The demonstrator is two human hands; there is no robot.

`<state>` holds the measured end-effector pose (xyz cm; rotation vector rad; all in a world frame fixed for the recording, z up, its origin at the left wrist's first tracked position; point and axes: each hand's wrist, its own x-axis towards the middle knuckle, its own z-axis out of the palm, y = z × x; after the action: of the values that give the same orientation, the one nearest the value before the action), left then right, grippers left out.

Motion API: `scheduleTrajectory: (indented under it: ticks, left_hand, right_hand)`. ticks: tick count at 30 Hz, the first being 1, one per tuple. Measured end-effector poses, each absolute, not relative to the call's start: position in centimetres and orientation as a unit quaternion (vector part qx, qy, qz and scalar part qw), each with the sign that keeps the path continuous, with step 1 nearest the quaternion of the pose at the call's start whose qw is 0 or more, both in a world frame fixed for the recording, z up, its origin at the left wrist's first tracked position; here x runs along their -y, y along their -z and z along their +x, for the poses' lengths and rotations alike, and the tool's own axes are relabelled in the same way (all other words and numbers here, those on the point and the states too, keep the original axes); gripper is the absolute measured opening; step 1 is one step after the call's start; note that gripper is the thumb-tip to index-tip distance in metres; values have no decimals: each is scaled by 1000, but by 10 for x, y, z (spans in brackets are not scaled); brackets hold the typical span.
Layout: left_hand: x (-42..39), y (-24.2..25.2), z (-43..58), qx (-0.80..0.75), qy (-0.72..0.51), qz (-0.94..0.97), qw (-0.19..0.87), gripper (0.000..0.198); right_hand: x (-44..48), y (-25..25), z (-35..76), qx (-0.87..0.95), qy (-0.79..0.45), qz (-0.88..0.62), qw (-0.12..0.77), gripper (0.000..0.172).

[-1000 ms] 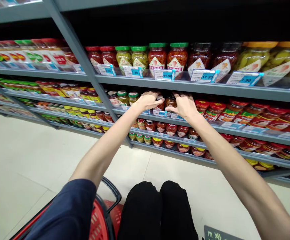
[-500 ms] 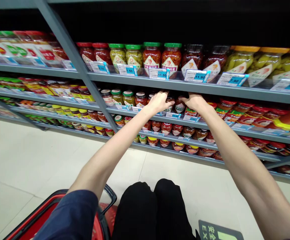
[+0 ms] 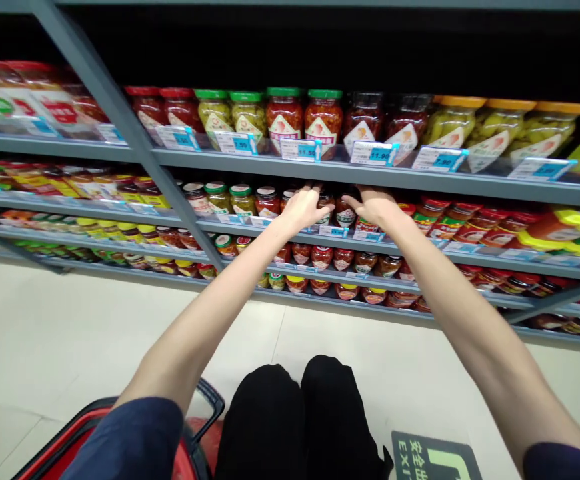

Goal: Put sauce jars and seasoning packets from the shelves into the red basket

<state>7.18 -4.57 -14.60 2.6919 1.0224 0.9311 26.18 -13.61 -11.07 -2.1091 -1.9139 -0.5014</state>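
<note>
Both my hands reach into the second shelf among small glass jars. My left hand (image 3: 301,209) lies over the jar tops, fingers stretched toward the back and thumb apart, beside a dark jar with a whitish label (image 3: 326,201). A little to its right, my right hand (image 3: 379,208) also has its thumb spread away from the fingers. That thumb is close to another dark jar (image 3: 345,215); I cannot tell whether it touches. The right fingertips go under the upper shelf edge and are partly hidden. Left of my hands stand a red-brown jar (image 3: 267,202) and green-lidded jars (image 3: 243,200).
Above is a grey shelf edge (image 3: 250,165) with price tags and larger jars, including a green-lidded red jar (image 3: 285,117). More jar rows fill the lower shelves. A red basket (image 3: 65,443) with a black handle (image 3: 214,403) stands at my left. A green exit sign (image 3: 435,457) marks the floor.
The view has shifted slightly, so shelves and hands appear a little farther left. Both hands keep about the same place among the jars.
</note>
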Motion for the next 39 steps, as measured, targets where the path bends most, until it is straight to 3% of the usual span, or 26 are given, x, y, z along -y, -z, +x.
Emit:
scheduleTrajectory:
  ticks: [11,21,27,34,39]
  left_hand:
    - [44,147,76,-359,-268,894,18,77]
    - [56,144,76,-399,-233,886,-31,70]
    - [55,144,76,-403,-230,885,-39,66]
    - [56,143,76,-384,-253,888,6,74]
    - [49,145,73,-356,-276,892,30,72]
  right_hand:
    - [167,125,259,597,232,-766,54,79]
    - [174,123,270,618,211,-757,20,69]
    - [174,124,271,613,204,-763,29,72]
    - [177,118,265,616,203,-761,28,65]
    - [169,109,259,598,247,-760,65,81]
